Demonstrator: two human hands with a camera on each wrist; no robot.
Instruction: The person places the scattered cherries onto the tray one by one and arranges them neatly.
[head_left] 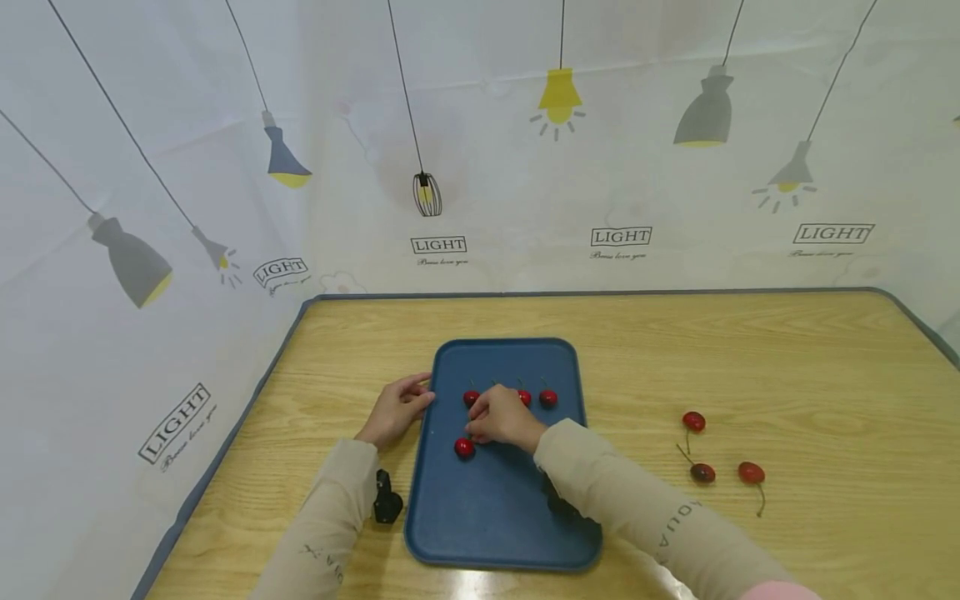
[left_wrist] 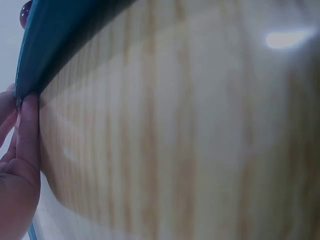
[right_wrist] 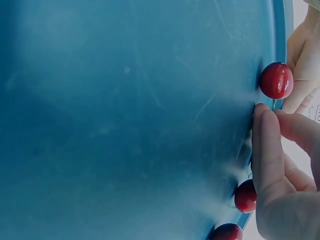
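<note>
- Head view: a blue tray (head_left: pixel 495 525) lies on a wooden table (head_left: pixel 637 350), its long sides running away from the wearer. The right hand (head_left: pixel 504 417) reaches in over the tray's right rim, thumb and fingertips together at the stem of 1 red cherry (head_left: pixel 464 448) on the tray's left half.
- Same view: the fruit lies just nearer the tray's near end than the fingertips do; its stem, the long axis, points toward the tray's far end. The right hand is the nearer. The left hand (head_left: pixel 393 412) touches the tray's left rim, fingers slightly apart.
- Same view: 3 row cherries (head_left: pixel 548 398) show in the tray's far half, 3 loose cherries (head_left: pixel 693 422) lie right of the tray, and a small black object (head_left: pixel 387 500) sits left of it.
- Left wrist view: the left fingertips meet the tray's rim; how firmly, I cannot tell.
- Right wrist view: thumb and index finger pinch the stem, the fruit just beyond their tips, on the tray; 2 more cherries show beside the hand.
</note>
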